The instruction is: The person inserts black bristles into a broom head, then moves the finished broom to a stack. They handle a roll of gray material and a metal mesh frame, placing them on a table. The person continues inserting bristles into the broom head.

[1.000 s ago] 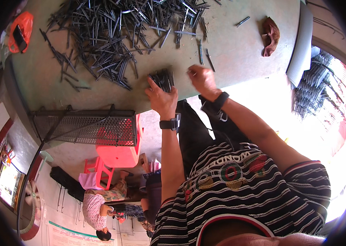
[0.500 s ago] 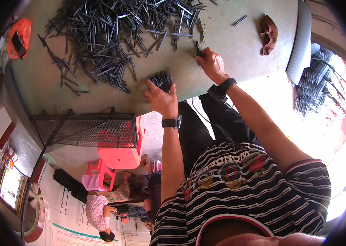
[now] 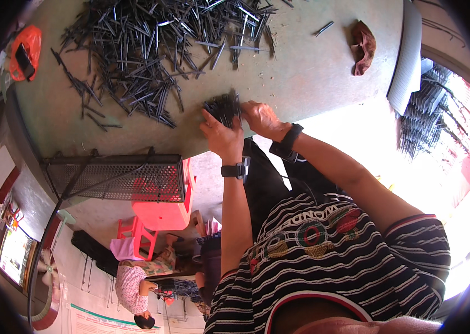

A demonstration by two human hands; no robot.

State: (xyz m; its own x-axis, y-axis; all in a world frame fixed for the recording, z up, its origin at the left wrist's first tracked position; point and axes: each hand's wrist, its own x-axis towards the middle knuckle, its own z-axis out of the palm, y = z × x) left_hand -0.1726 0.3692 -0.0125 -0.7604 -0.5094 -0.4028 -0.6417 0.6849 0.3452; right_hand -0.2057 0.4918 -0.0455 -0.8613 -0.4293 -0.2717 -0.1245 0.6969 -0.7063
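My left hand (image 3: 224,138) is closed round a bundle of thin black strips (image 3: 221,107), held just above the near edge of the table. Right beside it, my right hand (image 3: 264,119) has its fingers bent in against the bundle's right side. What the right fingertips grip there is too small and too hidden to make out. A large loose pile of similar black strips (image 3: 140,55) spreads over the table beyond my left hand. Both wrists wear a black band.
The greenish table (image 3: 302,72) bears a brown cloth (image 3: 363,49), a single strip (image 3: 324,28) and an orange bag (image 3: 26,51) with a dark object. A black mesh tray (image 3: 115,177) hangs at its near left edge. Red stools (image 3: 160,214) and a seated person (image 3: 133,284) are lower left.
My right hand has moved left from the table, where it was at a small dark piece, to the bundle. My left hand stays almost in place, still holding the strips.
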